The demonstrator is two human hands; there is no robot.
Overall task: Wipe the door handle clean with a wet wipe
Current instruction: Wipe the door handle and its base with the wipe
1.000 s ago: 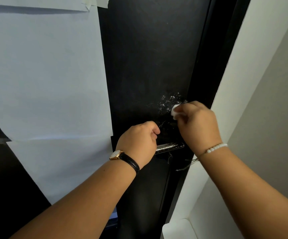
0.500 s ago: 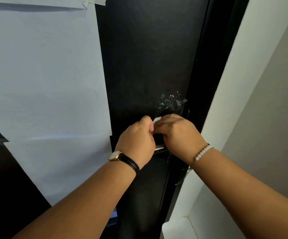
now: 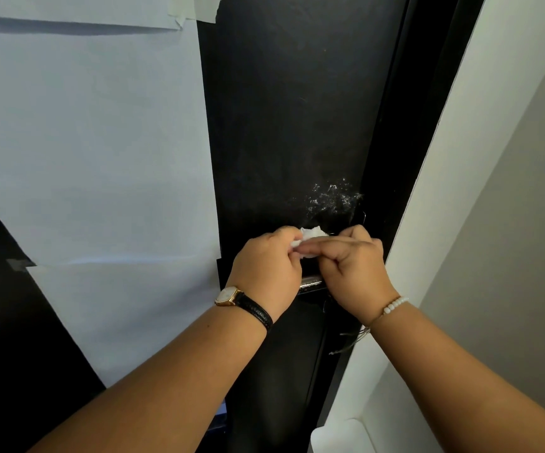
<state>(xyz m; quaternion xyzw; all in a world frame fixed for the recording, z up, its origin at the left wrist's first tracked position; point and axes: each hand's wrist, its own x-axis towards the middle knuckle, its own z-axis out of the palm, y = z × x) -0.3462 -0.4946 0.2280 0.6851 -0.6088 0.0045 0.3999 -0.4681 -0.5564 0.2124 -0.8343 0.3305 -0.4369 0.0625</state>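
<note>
A small white wet wipe (image 3: 308, 240) is pinched between the fingertips of both hands in front of a black door (image 3: 290, 119). My left hand (image 3: 266, 273), with a black-strapped watch on the wrist, holds its left side. My right hand (image 3: 354, 266), wearing a pearl bracelet, grips its right side. Just below the hands, a short stretch of the metal door handle (image 3: 310, 284) shows between them; the remainder is hidden behind the hands.
White scratch marks (image 3: 330, 197) sit on the door above the hands. Large pale paper sheets (image 3: 85, 142) are taped over the door's left side. A white door frame and grey wall (image 3: 493, 191) rise on the right. Thin wires (image 3: 349, 338) hang below the handle.
My right hand came down and left from the scratched spot with the wipe and met my left hand, which rose off the handle. Both hands now hold the wipe.
</note>
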